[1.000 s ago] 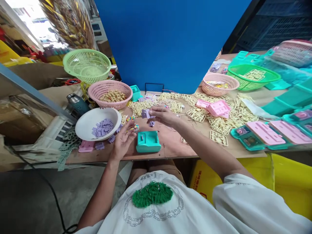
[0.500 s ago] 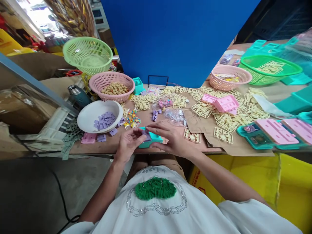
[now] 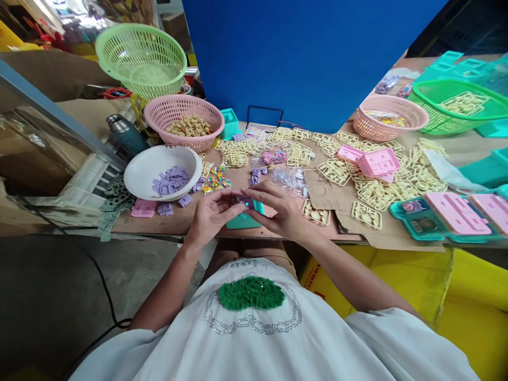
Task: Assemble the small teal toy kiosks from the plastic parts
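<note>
Above the teal box (image 3: 243,221), left hand (image 3: 209,216) and right hand (image 3: 281,212) pinch a small, partly hidden purple piece (image 3: 248,200).

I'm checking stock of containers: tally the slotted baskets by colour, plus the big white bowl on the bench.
Pale green basket: 1
Pink baskets: 2
Bright green basket: 1
White bowl: 1
Total: 5

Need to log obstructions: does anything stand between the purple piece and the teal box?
Nothing visible does. The left hand holds the purple piece over the teal box, with the right hand beside it; contact is unclear, and both hands hide part of the box.
</note>
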The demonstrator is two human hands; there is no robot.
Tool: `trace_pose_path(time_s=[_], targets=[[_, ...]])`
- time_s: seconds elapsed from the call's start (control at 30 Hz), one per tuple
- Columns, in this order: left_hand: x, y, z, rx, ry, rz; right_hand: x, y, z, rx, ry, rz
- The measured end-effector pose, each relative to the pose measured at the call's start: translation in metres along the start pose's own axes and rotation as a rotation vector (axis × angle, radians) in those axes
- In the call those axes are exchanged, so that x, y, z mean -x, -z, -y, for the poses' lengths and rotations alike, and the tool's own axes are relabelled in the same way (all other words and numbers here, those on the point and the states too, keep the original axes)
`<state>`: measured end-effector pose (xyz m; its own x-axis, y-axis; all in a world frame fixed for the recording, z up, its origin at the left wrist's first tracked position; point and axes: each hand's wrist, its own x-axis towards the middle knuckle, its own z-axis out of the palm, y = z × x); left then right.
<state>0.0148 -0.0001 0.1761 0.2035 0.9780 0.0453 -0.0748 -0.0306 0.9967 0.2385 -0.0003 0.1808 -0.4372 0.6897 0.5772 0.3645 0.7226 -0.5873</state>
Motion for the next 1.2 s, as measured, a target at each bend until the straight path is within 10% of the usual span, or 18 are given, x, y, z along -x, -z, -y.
trace_pose_path(time_s=[0.2,0.4,1.2], targets=[[0.008,0.03,0.042,-0.338,-0.05,0.073,0.007,-0.004,-0.023,-0.313,-0.353,-0.066],[0.008,0.022,0.078,-0.188,-0.033,0.048,-0.001,-0.016,-0.028,-0.228,-0.303,0.051],[0.002,0.02,0.089,-0.056,-0.045,0.074,0.002,-0.037,-0.042,-0.2,-0.211,-0.001]])
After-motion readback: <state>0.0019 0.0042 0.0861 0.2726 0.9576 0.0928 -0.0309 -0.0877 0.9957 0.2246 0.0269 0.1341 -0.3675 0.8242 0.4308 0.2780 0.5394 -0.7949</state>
